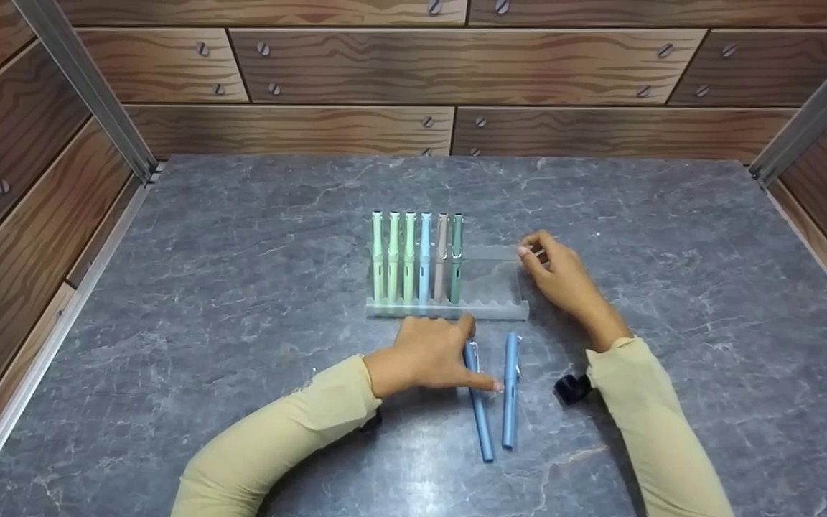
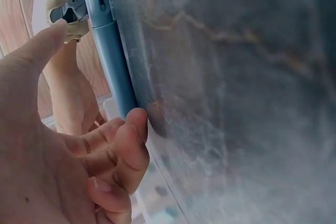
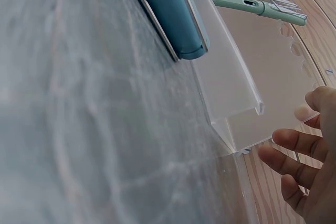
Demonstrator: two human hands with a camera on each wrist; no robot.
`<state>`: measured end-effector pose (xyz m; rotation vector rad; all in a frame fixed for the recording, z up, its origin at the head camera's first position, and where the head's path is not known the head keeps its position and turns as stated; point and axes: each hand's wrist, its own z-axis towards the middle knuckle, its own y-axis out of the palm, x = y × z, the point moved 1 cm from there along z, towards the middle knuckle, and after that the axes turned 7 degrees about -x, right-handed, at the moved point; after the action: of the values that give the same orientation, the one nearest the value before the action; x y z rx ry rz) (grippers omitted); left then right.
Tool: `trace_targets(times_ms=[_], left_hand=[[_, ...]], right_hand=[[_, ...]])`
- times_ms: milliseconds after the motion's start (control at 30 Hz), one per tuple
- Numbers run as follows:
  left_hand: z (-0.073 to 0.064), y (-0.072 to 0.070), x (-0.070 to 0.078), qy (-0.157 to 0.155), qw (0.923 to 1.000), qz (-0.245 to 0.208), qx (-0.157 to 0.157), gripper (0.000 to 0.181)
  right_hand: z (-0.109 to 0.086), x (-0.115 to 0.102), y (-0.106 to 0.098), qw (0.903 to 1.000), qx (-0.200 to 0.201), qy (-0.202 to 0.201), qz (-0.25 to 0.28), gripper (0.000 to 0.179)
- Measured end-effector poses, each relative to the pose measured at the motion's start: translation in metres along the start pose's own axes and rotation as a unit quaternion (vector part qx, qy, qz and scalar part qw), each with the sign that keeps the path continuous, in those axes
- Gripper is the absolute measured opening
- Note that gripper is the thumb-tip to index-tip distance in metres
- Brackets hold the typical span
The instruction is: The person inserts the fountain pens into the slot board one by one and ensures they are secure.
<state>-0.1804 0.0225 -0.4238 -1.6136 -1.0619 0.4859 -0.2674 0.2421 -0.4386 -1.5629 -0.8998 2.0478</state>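
A clear acrylic pen stand [image 1: 489, 312] holds several upright fountain pens, among them a light blue pen [image 1: 425, 258], a brownish pen [image 1: 442, 258] and a dark green pen [image 1: 456, 260]. My right hand [image 1: 561, 276] pinches the stand's back right corner between thumb and forefinger, its other fingers loosely bent. In front of the stand lie two blue pens, a slanted left pen [image 1: 480, 416] and a straighter right pen [image 1: 510, 395]. My left hand [image 1: 431, 353] is over the left pen's clip end, thumb stretched out apart from the fingers. In the left wrist view, bent fingertips [image 2: 137, 124] are close to a blue pen's end [image 2: 118, 85].
The grey marbled tabletop [image 1: 241, 287] surrounds the stand. Wood-patterned panels [image 1: 456, 68] rise behind and at both sides, with metal posts [image 1: 90, 93] at the corners. A black wrist device [image 1: 571, 388] is at the right sleeve [image 1: 661, 424].
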Motion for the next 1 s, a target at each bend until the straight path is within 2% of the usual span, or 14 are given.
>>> trace_targets(times_ms=[800, 1000], left_hand=[[0.0008, 0.0017, -0.0019, 0.01, 0.9999, 0.001, -0.006, 0.077], [0.0003, 0.002, -0.0033, 0.01, 0.9996, -0.024, -0.014, 0.079]], right_hand=[[-0.0021, 0.0005, -0.0013, 0.9999, -0.003, -0.003, -0.01, 0.02], [-0.0019, 0.001, -0.0007, 1.0, -0.005, -0.004, -0.005, 0.021]])
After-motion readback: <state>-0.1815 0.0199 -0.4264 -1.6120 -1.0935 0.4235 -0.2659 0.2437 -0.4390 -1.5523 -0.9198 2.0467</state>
